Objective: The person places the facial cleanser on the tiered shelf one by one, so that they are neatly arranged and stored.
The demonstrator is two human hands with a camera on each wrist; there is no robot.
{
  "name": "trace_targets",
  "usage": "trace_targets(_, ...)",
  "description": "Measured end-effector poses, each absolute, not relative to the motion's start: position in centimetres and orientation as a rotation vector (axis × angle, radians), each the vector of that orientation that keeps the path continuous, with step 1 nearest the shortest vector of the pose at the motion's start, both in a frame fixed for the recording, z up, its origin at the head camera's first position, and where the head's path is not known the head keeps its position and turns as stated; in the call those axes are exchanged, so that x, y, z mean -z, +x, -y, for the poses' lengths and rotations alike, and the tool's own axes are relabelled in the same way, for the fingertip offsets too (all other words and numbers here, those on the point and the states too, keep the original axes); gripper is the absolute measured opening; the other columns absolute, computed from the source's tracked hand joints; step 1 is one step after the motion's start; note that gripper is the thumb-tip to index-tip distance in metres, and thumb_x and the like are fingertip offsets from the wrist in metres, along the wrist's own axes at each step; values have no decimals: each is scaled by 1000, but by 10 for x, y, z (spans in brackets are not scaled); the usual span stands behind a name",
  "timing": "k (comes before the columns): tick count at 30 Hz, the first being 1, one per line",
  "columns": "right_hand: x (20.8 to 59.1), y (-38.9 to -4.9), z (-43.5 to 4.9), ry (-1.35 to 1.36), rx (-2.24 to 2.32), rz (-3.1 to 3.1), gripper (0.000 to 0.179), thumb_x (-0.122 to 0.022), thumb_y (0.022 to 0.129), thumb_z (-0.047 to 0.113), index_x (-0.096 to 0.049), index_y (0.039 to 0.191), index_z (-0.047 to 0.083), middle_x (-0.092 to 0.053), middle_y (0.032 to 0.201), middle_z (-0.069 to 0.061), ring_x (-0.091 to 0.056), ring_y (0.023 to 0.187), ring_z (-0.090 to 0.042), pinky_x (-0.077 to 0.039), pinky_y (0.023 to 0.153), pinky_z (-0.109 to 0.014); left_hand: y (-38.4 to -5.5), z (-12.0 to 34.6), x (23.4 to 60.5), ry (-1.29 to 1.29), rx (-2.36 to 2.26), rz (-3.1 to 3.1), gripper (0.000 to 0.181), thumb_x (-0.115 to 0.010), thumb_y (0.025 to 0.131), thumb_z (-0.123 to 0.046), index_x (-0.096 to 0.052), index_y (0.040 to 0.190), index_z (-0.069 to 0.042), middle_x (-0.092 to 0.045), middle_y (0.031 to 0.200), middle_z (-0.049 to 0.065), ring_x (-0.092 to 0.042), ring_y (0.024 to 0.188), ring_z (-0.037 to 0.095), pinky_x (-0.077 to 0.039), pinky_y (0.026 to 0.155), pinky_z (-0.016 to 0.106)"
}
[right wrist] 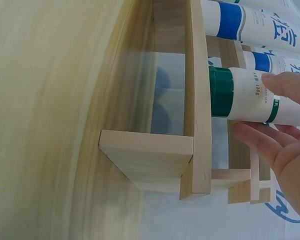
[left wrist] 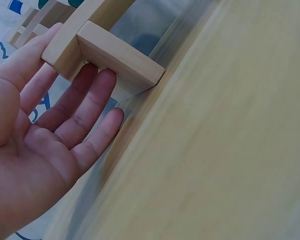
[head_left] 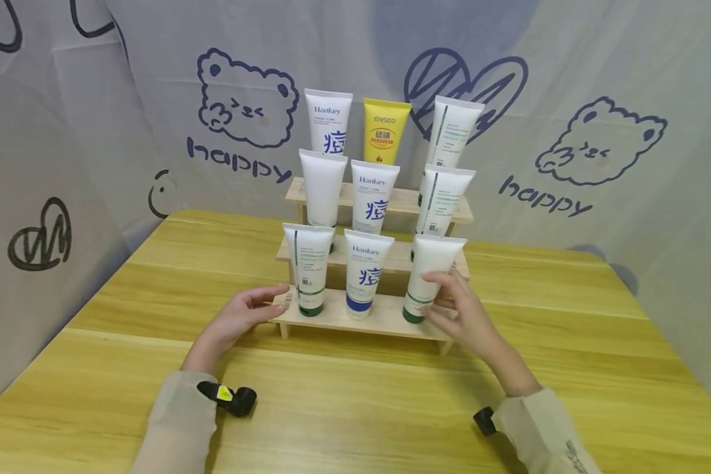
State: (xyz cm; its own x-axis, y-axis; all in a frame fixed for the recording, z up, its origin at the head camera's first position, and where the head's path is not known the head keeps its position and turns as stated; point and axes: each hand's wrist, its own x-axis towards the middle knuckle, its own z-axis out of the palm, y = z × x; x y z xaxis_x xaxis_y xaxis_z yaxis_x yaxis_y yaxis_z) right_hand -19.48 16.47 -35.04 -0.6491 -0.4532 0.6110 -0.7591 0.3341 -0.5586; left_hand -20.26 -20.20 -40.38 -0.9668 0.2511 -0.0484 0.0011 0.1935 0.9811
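Observation:
On the front step of a three-tier wooden rack (head_left: 385,316), my right hand (head_left: 463,315) grips a white tube (head_left: 435,260) with a green cap, thumb on one side and fingers on the other. In the right wrist view, the tube's green cap (right wrist: 221,92) stands at the step's surface; whether it bears weight there I cannot tell. My left hand (head_left: 245,313) holds the left end of that step. The left wrist view has its thumb against the board end (left wrist: 70,47) and fingertips at the leg (left wrist: 121,55). Beside them stand a blue-banded tube (head_left: 364,273) and a green-capped tube (head_left: 309,266).
Several more tubes fill the upper tiers, among them a yellow tube (head_left: 385,131) at the top middle. The rack stands on a wood-grain table (head_left: 343,401). A pale curtain (head_left: 355,39) with bear and heart drawings hangs behind.

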Motion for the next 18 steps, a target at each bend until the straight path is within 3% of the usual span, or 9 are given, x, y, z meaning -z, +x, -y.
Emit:
trace_targets(7, 337, -180, -161, 1115, -1179, 2246, 61, -68, 64, -20, -44, 119, -7, -42, 119, -31, -53, 93, -42, -47, 75, -44, -200, 204, 402, 288, -1860, -2347, 48, -64, 84, -21, -50, 125, 2, -50, 121, 18, -49, 93, 20, -43, 75, 27)
trace_targets(11, 324, -164, -158, 1093, -1077, 2242, 58, -69, 62, -19, -46, 115, -13, -43, 118, -34, -50, 97, -41, -45, 77, -46, -194, 206, 397, 223, -1836, -2455, 47, -65, 83, -21, -51, 123, 1, -52, 119, 19, -51, 99, 25, -44, 78, 31)
trace_targets(15, 323, -156, -160, 1008, -1029, 2214, 52, -68, 62, -19, -50, 110, -14, -47, 116, -31, -50, 99, -36, -44, 83, -31, -186, 204, 386, 140, -1776, -2677, 42, -65, 83, -19, -55, 118, 2, -55, 112, 22, -52, 101, 32, -44, 82, 39)
trace_targets(18, 330, -157, -167, 968, -1104, 2148, 48, -65, 61, -24, -52, 107, -15, -51, 111, -29, -51, 100, -29, -41, 84, -20, -182, 200, 377, 115, -1783, -2815, 35, -64, 84, -17, -58, 112, 4, -57, 107, 22, -55, 96, 29, -45, 82, 36)
